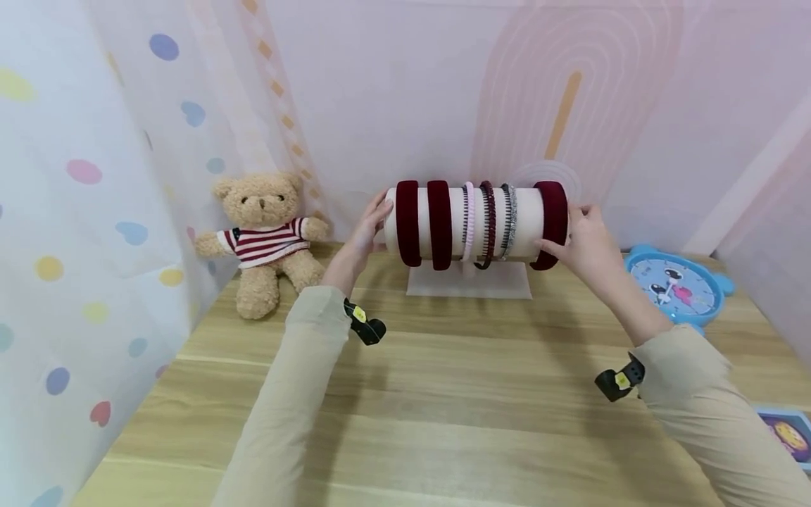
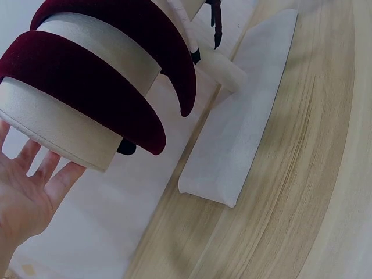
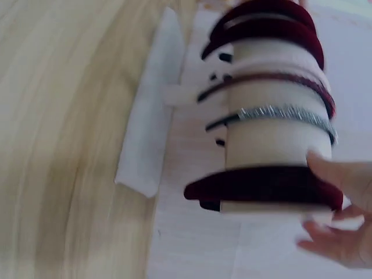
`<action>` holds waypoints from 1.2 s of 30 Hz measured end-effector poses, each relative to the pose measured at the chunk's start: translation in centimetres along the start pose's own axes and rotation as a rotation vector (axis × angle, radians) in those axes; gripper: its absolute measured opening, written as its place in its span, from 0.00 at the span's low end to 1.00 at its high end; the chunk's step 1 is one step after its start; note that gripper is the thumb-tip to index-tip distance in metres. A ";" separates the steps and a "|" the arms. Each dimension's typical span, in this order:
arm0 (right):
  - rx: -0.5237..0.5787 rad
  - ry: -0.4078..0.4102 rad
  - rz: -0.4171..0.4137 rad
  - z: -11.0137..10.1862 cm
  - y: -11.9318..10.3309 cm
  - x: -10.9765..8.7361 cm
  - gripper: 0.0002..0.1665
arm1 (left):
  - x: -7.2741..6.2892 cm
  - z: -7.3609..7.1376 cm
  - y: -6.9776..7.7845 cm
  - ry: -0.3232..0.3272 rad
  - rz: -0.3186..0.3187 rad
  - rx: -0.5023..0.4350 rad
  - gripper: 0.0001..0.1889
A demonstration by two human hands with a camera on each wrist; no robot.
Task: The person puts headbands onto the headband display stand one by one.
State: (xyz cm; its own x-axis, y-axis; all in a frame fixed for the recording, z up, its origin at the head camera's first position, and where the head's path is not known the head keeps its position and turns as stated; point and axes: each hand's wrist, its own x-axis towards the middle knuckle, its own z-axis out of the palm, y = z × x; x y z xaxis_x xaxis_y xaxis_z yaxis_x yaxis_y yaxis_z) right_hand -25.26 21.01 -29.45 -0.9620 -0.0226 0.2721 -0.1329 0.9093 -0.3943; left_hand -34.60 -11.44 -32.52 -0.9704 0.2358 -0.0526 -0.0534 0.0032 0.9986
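Note:
A white cylindrical headband stand [image 1: 527,218] carries several headbands along its length. Two wide dark red velvet headbands [image 1: 407,224] sit toward its left end. Near the middle are a pink headband [image 1: 469,222], a thin dark red one [image 1: 488,225] and a silver one [image 1: 511,222]. My left hand [image 2: 26,195] touches the left end of the roll, its fingers extended beneath the rim. At the other end my right hand [image 1: 589,239] holds another wide dark red velvet headband [image 3: 261,187] across its width, thumb on its inner edge and fingers by the outer one.
The stand's flat white base [image 1: 469,282] rests on the wooden table [image 1: 443,408] near the back wall. To the left sits a teddy bear [image 1: 262,232] in a striped sweater. A blue clock [image 1: 674,285] lies at right, and a blue-edged box [image 1: 788,436] near the right edge.

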 end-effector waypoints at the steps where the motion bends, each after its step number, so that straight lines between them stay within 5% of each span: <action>1: 0.045 -0.028 -0.010 -0.1 0.4 0.1 0.49 | 0.0 0.1 -0.1 0.002 -0.002 -0.004 0.30; 4: 0.146 -0.062 -0.096 -0.2 1.7 0.2 0.55 | -0.2 0.2 -0.1 0.006 -0.011 -0.010 0.30; 8: 0.141 -0.042 -0.203 -0.1 2.4 0.2 0.54 | -0.1 0.2 0.0 0.004 -0.007 0.004 0.30; 14: 0.118 -0.032 -0.245 -0.2 2.3 0.5 0.53 | 0.0 0.1 0.2 -0.003 -0.002 0.005 0.30; 28: 0.092 -0.019 -0.118 0.7 1.8 0.8 0.55 | 0.5 0.0 0.0 -0.003 -0.006 0.016 0.29; 36: 0.229 -0.078 -0.093 1.9 3.4 0.4 0.66 | -0.9 -0.5 -0.8 0.156 0.044 -0.069 0.29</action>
